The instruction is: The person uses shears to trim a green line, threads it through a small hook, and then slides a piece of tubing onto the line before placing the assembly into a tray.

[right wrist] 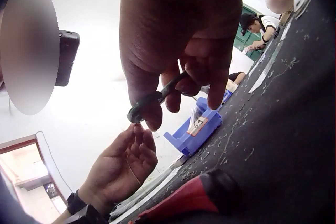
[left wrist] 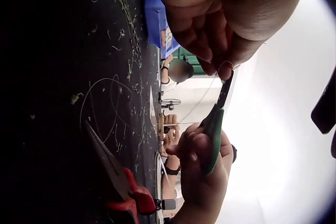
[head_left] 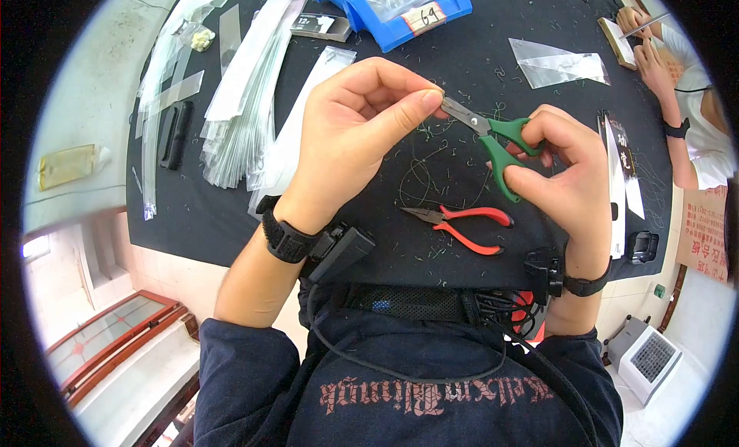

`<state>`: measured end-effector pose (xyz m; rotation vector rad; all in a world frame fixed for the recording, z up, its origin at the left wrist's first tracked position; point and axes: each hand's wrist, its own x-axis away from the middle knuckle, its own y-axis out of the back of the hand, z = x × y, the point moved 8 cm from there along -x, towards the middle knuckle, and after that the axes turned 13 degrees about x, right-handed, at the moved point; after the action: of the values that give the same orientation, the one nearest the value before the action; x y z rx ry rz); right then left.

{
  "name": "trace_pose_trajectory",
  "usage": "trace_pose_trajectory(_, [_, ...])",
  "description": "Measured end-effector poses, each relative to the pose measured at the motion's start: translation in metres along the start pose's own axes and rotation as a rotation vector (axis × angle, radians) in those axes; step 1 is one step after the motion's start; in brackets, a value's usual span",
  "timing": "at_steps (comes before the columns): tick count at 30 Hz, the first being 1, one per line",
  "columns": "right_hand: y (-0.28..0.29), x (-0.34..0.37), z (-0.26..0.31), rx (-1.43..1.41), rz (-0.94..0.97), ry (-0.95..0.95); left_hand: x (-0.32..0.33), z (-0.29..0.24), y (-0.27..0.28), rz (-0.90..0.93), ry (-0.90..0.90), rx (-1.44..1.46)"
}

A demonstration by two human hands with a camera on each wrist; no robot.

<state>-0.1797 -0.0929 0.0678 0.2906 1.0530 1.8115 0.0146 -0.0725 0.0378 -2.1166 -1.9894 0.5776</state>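
Observation:
My left hand point(head_left: 346, 120) pinches a thin line point(right wrist: 130, 166) between thumb and forefinger; a length of it hangs below the fingers in the right wrist view. In my right hand point(head_left: 566, 166) are green-handled scissors point(head_left: 483, 129), thumb and fingers through the loops. Their blade tips reach right up to the left fingertips, which partly hide them. Both hands are raised above the black cloth. Below them lie red-handled needle-nose pliers point(head_left: 440, 215), jaws pointing left, beside a loose coil of thin line point(left wrist: 84, 95).
Long clear plastic sleeves point(head_left: 242, 128) lie on the left, near a black bar-shaped object point(head_left: 176, 135). A blue bin point(head_left: 396, 36) stands at the back. Thread scraps litter the middle. Clear film point(head_left: 558, 68) lies farther right, and another person's hands point(head_left: 653, 66) work at the edge.

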Motion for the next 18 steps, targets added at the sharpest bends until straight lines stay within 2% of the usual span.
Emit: trace_pose_trajectory(18, [0.0013,0.0007,-0.0007,0.013,0.000,-0.024,-0.0013,0.0054,0.0034,0.009,0.027,0.051])
